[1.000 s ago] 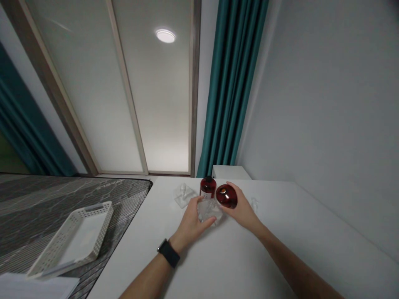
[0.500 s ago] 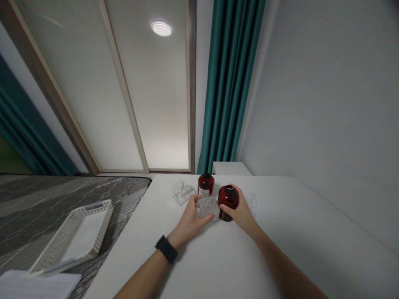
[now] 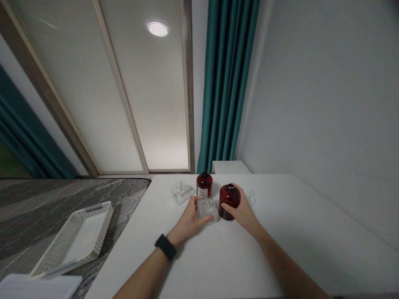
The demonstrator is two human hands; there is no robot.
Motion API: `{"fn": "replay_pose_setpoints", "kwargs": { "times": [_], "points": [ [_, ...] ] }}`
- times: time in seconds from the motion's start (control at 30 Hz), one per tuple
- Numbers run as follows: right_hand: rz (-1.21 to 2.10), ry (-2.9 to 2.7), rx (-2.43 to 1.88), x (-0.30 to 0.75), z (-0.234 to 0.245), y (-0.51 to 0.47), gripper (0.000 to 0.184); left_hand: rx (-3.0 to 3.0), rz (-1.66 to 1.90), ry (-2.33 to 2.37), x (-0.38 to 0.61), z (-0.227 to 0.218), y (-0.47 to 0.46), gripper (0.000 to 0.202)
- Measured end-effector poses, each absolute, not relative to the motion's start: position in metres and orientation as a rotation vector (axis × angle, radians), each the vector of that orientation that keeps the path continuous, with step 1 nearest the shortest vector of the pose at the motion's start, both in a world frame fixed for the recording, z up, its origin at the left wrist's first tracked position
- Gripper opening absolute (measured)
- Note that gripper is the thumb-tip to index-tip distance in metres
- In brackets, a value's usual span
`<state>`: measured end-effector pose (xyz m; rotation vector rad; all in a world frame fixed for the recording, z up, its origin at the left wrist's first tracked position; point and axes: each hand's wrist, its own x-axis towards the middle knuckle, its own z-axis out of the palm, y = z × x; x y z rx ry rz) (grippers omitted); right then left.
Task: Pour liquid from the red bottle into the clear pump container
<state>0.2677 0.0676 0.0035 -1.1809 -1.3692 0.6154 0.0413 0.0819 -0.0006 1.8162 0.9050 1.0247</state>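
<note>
My left hand (image 3: 190, 218), with a dark watch on its wrist, is closed around a clear square glass bottle (image 3: 207, 209). Fingers of my right hand (image 3: 245, 209) wrap the right side of a dark red-brown round bottle (image 3: 229, 199), whose narrow neck shows no cap. These two bottles stand close beside each other on the white table (image 3: 218, 257). Just behind the clear bottle is another red-brown bottle (image 3: 204, 185) with a white label and a dark top. A clear glass piece with a rounded knob (image 3: 180, 190) lies left of it.
Right of my right hand lies a small clear object (image 3: 252, 198), hard to make out. Down on the left, a white perforated basket (image 3: 104, 224) and white papers (image 3: 40, 286) rest on a dark grey surface. A teal curtain (image 3: 227, 83) hangs behind the table.
The clear bottle, tilted before, now sits more level and slightly lower at the table. My right hand still holds the red-brown bottle. The view has shifted slightly.
</note>
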Motion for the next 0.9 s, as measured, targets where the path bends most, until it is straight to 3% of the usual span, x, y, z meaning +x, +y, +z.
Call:
{"fn": "replay_pose_setpoints", "kwargs": {
  "times": [0.53, 0.7, 0.9],
  "points": [
    [0.598, -1.355, -1.215, 0.268, -0.003, 0.066, 0.082, 1.972, 0.99, 0.917, 0.038, 0.0, 0.079, 0.055],
    [0.601, -1.381, -1.207, 0.268, -0.003, 0.065, 0.081, 2.111, 1.039, 0.873, 0.038, 0.005, 0.078, 0.071],
    [0.606, -1.366, -1.202, 0.268, -0.002, 0.065, 0.079, 2.084, 1.0, 0.779, 0.04, 0.009, 0.079, 0.054]
  ]
}}
